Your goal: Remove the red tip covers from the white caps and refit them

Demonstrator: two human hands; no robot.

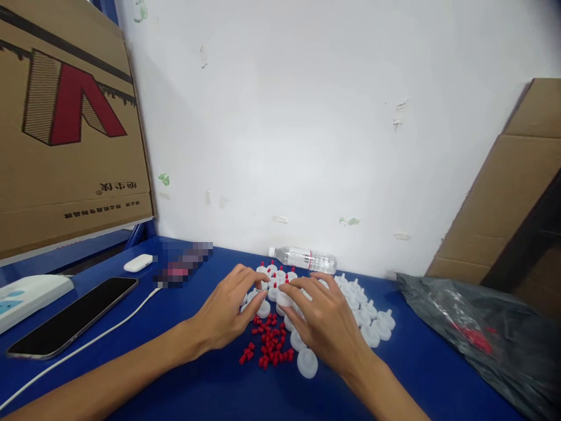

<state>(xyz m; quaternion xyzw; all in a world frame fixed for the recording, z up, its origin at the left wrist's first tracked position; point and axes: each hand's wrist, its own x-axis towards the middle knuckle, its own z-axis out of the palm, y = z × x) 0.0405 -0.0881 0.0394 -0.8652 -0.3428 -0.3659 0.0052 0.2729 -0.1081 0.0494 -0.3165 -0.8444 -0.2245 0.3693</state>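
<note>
Beyond the red caps [276, 358], I should steady the white disc [284, 299] my right grip [322, 316] pinches, left grip [223, 307] parted.

Bright wall [298, 117] ctr, dim TR corner, stretched edges, pixelated patch [184, 266]

Blue table [197, 392] across lower frame. Lower centre — loose red caps [272, 345]; white plastic pieces [307, 363] behind and rightward, some red-tipped. Beyond, clear bottle [322, 262] on its side. Lower left — phone [72, 318], white cable [105, 334], small white case [138, 263]. Lower right: dark plastic bag [482, 327].
</note>
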